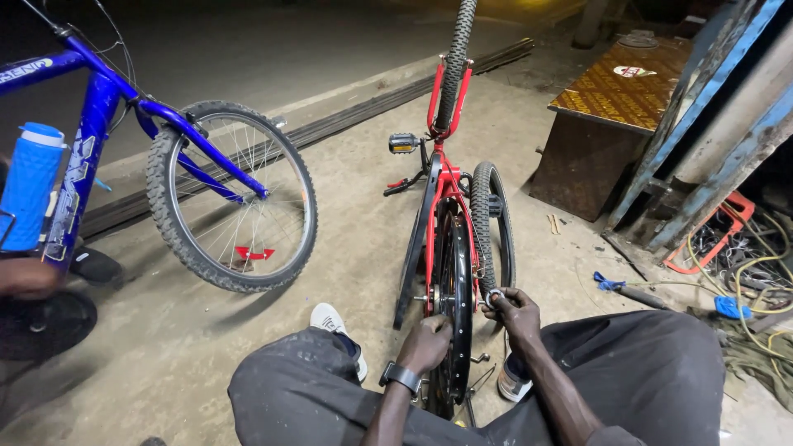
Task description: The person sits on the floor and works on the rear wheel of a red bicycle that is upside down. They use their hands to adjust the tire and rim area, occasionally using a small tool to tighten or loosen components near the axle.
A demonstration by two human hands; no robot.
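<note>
Looking down through the head camera, I see my left hand closed around the rim of the black rear wheel of the small red bicycle, which stands upside down between my knees on the concrete floor. A black watch sits on that wrist. My right hand is just beside the wheel's hub, its fingertips pinched on a small round metal part at the axle; I cannot tell what kind of part it is. A loose black tyre leans against the right side of the red frame, and 1 pedal sticks out to the left. The front tyre points away from me.

A blue bicycle stands to the left, well apart, with a blue bottle in its frame. To the right, a patterned wooden table stands near a blue post, with blue-handled tools and tangled yellow cable lying on the ground.
</note>
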